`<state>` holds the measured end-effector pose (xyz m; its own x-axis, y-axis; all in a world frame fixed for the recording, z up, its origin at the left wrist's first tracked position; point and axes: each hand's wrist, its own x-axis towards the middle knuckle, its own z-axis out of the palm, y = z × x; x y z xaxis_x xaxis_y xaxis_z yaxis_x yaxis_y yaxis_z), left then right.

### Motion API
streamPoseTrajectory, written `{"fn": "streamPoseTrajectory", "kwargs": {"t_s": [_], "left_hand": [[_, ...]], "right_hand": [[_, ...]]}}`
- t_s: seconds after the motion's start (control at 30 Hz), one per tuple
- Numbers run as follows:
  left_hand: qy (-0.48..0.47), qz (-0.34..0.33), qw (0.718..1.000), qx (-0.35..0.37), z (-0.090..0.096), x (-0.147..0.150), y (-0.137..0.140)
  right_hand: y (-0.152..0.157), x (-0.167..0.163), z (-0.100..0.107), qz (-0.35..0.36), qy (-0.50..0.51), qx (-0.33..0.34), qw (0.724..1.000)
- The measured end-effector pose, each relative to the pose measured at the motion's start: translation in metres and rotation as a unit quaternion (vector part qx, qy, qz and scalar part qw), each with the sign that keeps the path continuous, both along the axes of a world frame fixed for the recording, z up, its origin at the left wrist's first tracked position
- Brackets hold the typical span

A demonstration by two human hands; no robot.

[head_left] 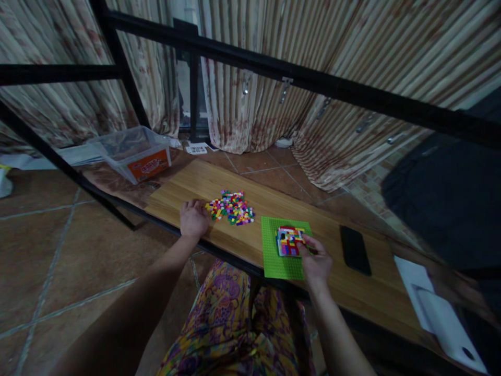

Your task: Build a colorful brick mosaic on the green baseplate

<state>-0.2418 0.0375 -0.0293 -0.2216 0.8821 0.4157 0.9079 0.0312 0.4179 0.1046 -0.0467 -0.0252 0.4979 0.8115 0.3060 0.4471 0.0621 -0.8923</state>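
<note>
On the left part of the wooden board, my left hand (194, 218) rests with its fingers curled at the near-left edge of a loose pile of small multicoloured building bricks (235, 209). Whether a brick is inside those fingers is hidden. My right hand (317, 258) has its thumb and fingers closed at the right side of a small brick model (288, 241), built of red, yellow, white, purple and other bricks. Beneath the model lies a green studded baseplate (271, 266); I cannot tell whether the two are joined.
A black phone (355, 249) lies right of the baseplate on the wooden board (250, 243). White objects (442, 313) are at the far right end. Back left stands a clear plastic box (133, 151) with an orange label. A black metal bar (274, 57) crosses above, before striped curtains.
</note>
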Motion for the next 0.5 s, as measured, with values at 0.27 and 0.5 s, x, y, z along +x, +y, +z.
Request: {"fn": "streamPoseTrajectory", "kwargs": {"t_s": [0.27,0.5], "left_hand": [[0.001,0.003,1.0,0.002,-0.0014,-0.0002,0.0009],[0.005,0.005,1.0,0.006,0.0007,0.0006,-0.0006]], "right_hand": [[0.0009,-0.002,-0.0033,-0.021,0.014,0.007,1.0],[0.004,-0.008,0.0006,-0.027,-0.003,0.005,1.0]]}}
